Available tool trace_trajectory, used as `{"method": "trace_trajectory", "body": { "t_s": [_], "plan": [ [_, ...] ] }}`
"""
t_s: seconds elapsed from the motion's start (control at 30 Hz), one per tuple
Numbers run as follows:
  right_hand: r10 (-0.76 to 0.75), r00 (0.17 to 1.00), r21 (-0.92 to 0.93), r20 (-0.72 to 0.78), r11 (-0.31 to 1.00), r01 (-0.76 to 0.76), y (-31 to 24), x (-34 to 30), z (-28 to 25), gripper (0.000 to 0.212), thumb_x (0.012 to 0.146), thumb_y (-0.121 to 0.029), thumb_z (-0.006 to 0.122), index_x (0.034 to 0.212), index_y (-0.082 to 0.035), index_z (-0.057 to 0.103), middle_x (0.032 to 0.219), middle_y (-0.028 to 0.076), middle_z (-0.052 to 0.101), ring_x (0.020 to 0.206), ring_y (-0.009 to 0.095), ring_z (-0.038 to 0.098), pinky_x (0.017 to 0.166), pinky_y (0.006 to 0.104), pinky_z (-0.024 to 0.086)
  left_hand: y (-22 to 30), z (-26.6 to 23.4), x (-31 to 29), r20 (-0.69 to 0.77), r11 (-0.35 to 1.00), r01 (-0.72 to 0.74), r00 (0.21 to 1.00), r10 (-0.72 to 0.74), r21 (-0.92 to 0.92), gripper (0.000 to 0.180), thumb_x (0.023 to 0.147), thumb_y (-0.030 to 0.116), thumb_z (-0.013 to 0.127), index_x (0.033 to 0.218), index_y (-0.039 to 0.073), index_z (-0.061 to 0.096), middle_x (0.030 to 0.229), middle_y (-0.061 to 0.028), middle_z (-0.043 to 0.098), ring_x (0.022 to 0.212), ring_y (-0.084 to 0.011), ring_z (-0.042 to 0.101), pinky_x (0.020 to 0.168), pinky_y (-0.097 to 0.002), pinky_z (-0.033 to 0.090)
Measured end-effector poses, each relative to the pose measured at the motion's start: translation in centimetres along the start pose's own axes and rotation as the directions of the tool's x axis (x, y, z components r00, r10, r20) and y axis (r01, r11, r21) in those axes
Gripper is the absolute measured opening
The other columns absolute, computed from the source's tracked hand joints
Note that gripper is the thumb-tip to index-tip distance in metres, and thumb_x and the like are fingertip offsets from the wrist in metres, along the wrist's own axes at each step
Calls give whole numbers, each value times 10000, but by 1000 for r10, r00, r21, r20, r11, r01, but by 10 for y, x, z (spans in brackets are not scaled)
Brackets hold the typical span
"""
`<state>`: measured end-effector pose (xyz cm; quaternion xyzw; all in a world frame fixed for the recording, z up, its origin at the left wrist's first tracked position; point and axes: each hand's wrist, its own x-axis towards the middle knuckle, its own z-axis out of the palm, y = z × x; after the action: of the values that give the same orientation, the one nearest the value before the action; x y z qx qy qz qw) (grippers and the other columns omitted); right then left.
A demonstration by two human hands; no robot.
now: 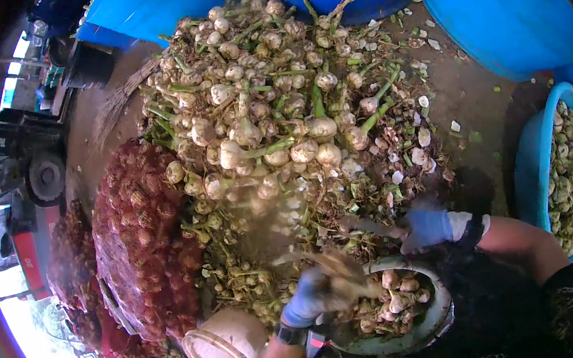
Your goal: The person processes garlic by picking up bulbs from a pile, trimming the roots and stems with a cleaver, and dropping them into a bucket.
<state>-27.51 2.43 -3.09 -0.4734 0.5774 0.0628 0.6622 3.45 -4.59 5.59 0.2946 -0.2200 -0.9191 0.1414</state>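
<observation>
My right hand (426, 229), in a blue glove, is closed around a knife (373, 226) whose dark, blurred blade points left over the trimmings. Over the left rim of a pale oval basin (442, 308) is my left hand (306, 298), also gloved in blue. Motion smears its fingers and a brownish shape beside them, so I cannot make out whether it grips anything. Inside the basin lie several trimmed garlic bulbs (397, 300). Beyond both hands spreads a large heap of garlic (304, 150), many bulbs with green stalks and roots still on.
Red mesh sacks of garlic (143, 243) stand at left, beside a white bucket (228, 346). A light-blue tub (534, 167) full of small bulbs is at right. Blue barrels (503, 9) line the back. Peelings (424, 138) litter the floor right of the heap.
</observation>
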Motion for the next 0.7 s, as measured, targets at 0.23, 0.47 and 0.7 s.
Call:
{"method": "trace_trajectory", "body": {
  "t_s": [0.23, 0.47, 0.7],
  "plan": [
    [17, 996, 272, -92, 962, 8, -42, -24, -34, 323, 667, -285, 757, 731, 12, 648, 605, 74, 626, 499, 154, 592, 483, 295, 470, 57, -46, 59, -399, 303, 261, 538, 742, 916, 576, 726, 115, 731, 1258, 77, 514, 985, -112, 638, 917, -259, 592, 823, -359, 474],
    [123, 972, 396, -202, 918, -34, -66, -43, -40, 287, 669, -168, 773, 800, 0, 580, 652, 59, 608, 499, 118, 576, 445, 275, 455, 81, -92, 120, -250, -251, 674, 554, 795, 695, 446, 635, 336, 761, 984, 110, 602, 879, -193, 615, 846, -371, 578, 732, -450, 477],
    [-97, 980, 509, -174, 843, 174, -31, -27, -37, 227, 709, -112, 749, 770, 2, 561, 623, 59, 589, 477, 136, 574, 433, 272, 458, 18, -156, 54, -397, 284, 293, 479, 783, 913, 513, 668, 317, 761, 1093, 97, 576, 941, -203, 632, 867, -382, 603, 740, -445, 491]
  ]
}}
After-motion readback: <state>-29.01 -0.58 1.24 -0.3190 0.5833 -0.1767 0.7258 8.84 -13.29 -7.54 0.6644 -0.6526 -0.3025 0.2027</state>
